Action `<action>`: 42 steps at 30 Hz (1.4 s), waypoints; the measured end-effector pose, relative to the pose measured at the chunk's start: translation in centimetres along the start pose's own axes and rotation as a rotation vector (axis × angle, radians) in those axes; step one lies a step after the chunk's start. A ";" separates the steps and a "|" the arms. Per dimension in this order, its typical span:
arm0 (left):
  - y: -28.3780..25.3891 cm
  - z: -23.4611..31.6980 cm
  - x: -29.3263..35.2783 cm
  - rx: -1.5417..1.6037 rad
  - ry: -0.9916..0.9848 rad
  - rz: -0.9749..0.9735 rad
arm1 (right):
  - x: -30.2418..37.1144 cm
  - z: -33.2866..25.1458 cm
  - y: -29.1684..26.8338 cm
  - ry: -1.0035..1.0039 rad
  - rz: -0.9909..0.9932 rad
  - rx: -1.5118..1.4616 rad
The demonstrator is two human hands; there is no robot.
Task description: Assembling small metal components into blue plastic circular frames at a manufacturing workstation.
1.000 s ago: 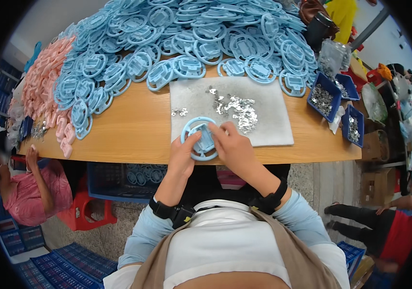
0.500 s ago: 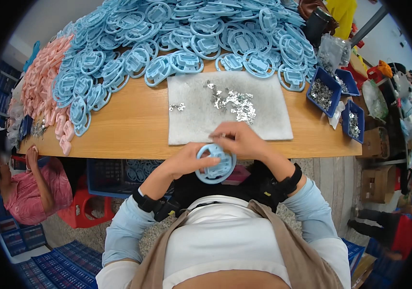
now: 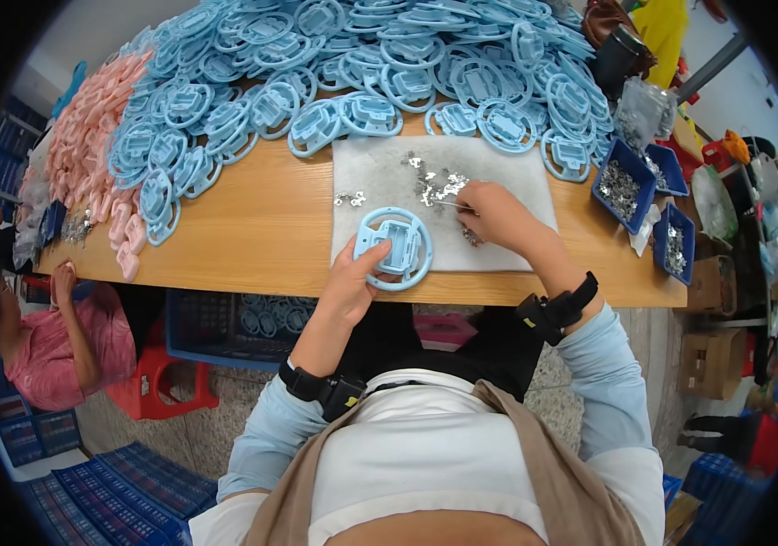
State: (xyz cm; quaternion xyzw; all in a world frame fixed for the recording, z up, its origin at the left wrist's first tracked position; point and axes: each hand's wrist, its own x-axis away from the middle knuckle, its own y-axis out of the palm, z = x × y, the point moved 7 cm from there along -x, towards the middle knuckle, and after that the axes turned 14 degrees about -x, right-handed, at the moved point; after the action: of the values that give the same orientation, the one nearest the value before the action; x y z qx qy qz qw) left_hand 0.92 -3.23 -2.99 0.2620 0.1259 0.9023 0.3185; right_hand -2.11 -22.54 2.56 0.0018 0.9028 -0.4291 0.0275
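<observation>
My left hand (image 3: 350, 280) grips a light blue plastic steering-wheel-shaped part (image 3: 424, 250) near the table's front edge, its thumb over the boxy recessed centre. Over the right part of the grey-white mat (image 3: 371, 164), my right hand (image 3: 498, 217) is closed, fingertips down among small shiny metal pieces (image 3: 448, 188). A thin light line shows beside these fingertips, but what they hold is too small to make out. A few more metal pieces (image 3: 350, 197) lie near the mat's left edge.
Behind the mat rises a big heap of similar blue parts (image 3: 316, 55). Pink parts (image 3: 98, 127) are piled at the left. Blue bins (image 3: 624, 185) of metal pieces stand at right. A person in pink (image 3: 70, 350) sits at left, beside a red stool (image 3: 166, 382).
My right hand has left the blue part and moved right and forward to the metal pieces. My left hand has raised the blue part from over my lap to the table's edge.
</observation>
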 end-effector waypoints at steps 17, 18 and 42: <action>-0.1 -0.6 0.0 0.006 -0.005 0.100 | -0.8 -5.4 3.9 0.077 0.407 -0.633; -0.1 -0.6 0.0 0.008 -0.001 0.101 | -0.8 -5.7 3.8 0.012 0.434 -0.590; 0.1 -0.6 0.1 -0.052 0.029 0.111 | 1.6 -8.1 5.0 -0.163 0.398 -0.138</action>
State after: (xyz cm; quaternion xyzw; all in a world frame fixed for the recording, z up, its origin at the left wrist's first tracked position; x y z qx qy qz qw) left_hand 0.45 -3.25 -3.44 0.2472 0.0924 0.9251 0.2730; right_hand -3.99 -13.13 3.72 0.1433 0.9067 -0.3510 0.1847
